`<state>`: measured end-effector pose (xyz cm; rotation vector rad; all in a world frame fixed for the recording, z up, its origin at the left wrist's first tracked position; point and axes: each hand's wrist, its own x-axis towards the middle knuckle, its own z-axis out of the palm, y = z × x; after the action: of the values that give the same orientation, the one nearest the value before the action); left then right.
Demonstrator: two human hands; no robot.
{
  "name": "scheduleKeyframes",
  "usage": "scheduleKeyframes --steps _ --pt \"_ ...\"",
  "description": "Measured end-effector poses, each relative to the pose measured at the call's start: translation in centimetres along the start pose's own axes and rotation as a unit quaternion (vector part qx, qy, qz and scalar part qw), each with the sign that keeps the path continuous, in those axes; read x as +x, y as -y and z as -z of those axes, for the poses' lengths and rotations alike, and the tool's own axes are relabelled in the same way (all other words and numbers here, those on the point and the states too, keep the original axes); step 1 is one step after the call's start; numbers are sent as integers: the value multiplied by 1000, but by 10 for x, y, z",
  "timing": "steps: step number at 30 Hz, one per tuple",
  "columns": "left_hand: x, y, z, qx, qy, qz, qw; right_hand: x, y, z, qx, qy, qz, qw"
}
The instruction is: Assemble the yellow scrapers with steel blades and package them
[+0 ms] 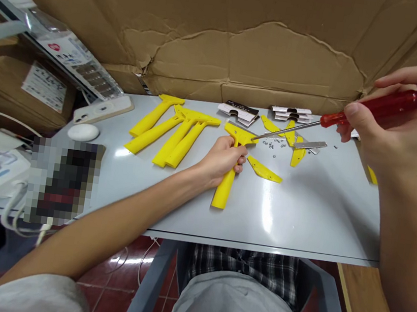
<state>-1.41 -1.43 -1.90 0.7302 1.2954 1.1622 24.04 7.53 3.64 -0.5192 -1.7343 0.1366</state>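
Observation:
My left hand is wrapped round the neck of a yellow scraper handle, its wide head pointing away from me. In my right hand is a screwdriver with a red handle. Its long shaft slants down to the left, and the tip meets the right side of the scraper's head. Just right of the head lie small loose screws. Several yellow cover plates are scattered there, one plate nearest my left hand. A metal blade rests across another plate.
Several more yellow scraper handles lie to the left. Folded black-and-white cards are at the back, before a cardboard wall. At left are a plastic bottle, a power strip, a white mouse-like object and cables.

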Motion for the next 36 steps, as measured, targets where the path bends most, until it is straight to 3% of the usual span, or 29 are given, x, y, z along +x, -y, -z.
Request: scheduleKeyframes --steps 9,16,29,36 --pt "-2 -3 -1 -1 -4 9 1000 5 -16 18 -115 -126 56 984" --pt "-2 -2 0 -1 10 5 1000 2 -8 4 -5 -80 16 997" --pt "-3 -2 0 7 8 8 1000 3 -5 -4 3 -82 -4 997" --pt "-2 -1 0 9 12 3 1000 5 0 -4 61 -37 20 997"
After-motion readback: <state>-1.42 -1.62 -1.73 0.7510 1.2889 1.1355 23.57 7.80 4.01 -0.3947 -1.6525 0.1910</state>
